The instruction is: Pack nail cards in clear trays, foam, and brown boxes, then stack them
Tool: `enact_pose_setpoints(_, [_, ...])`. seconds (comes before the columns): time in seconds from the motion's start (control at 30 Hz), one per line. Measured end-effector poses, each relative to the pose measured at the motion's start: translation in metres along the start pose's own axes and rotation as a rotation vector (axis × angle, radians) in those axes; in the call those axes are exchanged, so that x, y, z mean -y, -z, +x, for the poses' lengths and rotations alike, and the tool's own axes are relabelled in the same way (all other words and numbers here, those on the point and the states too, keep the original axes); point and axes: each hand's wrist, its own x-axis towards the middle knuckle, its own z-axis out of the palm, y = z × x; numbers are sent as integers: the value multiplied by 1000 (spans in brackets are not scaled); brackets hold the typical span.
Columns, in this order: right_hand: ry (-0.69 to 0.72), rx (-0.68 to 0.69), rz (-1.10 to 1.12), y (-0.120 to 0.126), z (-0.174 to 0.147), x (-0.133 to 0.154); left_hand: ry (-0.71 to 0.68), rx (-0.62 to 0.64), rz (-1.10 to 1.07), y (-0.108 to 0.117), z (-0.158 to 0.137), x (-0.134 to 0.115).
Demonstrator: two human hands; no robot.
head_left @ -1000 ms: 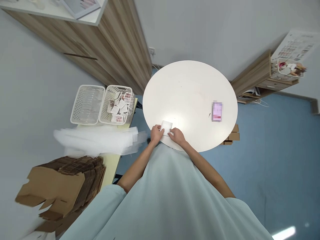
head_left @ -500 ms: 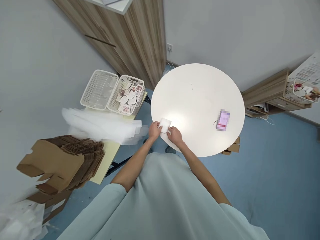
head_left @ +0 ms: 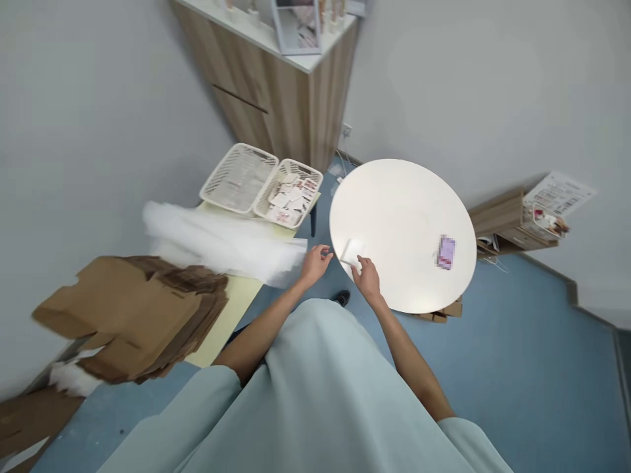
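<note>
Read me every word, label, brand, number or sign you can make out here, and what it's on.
None can be read.
White printed sheet by the brown wooden shelf: too small and blurred.
Small white-and-red cards in the white plastic basket: too small.
Purple rectangular item on the round white table: pixelated.

I see a loose, pale grey-blue top [head_left: 330, 394], softly creased; elbow-length sleeves [head_left: 197, 401]; one dark, shiny shoe [head_left: 342, 297] below.

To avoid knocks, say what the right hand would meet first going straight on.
The flat white packet on the round table, most likely: the right hand points at it, though whether they touch is unclear.
</note>
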Motion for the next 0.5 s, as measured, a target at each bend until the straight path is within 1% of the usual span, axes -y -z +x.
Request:
enact_pose_setpoints(0.07, [58, -16, 46, -10, -10, 27, -21, -35, -38, 42, -27, 20])
enact_pose_setpoints(0.13, [113, 6, 73, -26, -19, 60, -25, -93, -67, 88, -57, 45])
enact_pose_setpoints(0.2, [177, 56, 84, -46, -27, 95, -16, -167, -68, 134, -89, 76])
enact_pose_setpoints(0.3, [285, 149, 68, -75, -37, 150, 28, -267, 26, 197, -138, 127])
enact_pose_setpoints(0.37, [351, 202, 49, -92, -42, 183, 78, -323, 103, 230, -167, 161])
enact_pose_setpoints(0.4, [380, 228, 42, -99, -44, 198, 125, -349, 150, 242, -180, 178])
enact_pose_setpoints(0.43, [408, 256, 36, -105, -46, 212, 175, -360, 191, 252, -190, 194])
enact_pose_setpoints(0.5, [464, 317, 16, -114, -49, 237, 263, -331, 247, 264, -206, 220])
